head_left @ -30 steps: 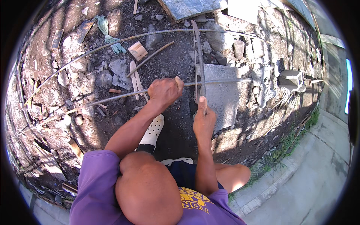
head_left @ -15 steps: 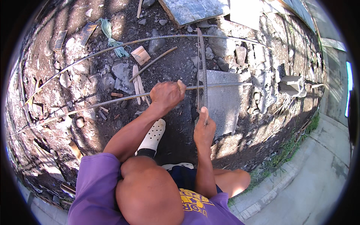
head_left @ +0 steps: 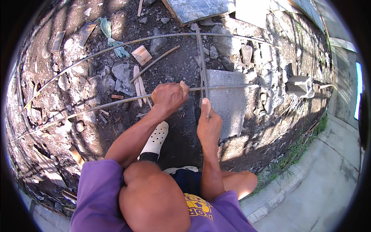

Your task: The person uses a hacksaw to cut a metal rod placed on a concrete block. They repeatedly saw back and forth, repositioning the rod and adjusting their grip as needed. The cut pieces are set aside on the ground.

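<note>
The left hand [head_left: 168,97] is gripping the thin rod [head_left: 228,87], probably bracing it near the saw [head_left: 201,58] — which the right hand [head_left: 210,123] is clasping by its handle, crosswise. The rod's right end is extending over a grey slab [head_left: 230,114].

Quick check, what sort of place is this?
Probably an outdoor building or clearing site, judging by the stony soil, the flat gray slab and the long thin rods.

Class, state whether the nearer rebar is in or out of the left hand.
In: the left hand is closed on the nearer rebar, which shows on both sides of the fist.
</note>
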A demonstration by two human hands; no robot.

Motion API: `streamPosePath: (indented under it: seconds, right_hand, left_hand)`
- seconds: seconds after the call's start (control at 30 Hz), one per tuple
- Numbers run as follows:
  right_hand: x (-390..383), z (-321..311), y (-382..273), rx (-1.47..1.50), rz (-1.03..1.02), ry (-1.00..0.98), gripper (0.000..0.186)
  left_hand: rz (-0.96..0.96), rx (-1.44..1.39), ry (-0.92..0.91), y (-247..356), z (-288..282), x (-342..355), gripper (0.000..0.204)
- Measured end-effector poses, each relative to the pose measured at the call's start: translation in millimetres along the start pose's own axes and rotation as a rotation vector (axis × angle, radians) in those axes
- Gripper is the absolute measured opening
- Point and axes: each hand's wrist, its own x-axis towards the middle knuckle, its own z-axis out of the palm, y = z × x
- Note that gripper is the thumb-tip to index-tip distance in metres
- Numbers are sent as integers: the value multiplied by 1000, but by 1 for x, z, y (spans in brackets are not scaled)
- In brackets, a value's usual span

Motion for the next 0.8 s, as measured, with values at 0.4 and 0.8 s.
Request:
streamPosePath:
  seconds: [0.4, 0.8]
  right_hand:
    - [-112, -59, -14, 88, 182, -40, 52]
    - [-31, 11, 26, 140, -167, 51, 61]
  left_hand:
    - [33, -8, 4, -5, 6, -9, 51]
    - [39, 38, -96, -4, 4, -24, 45]
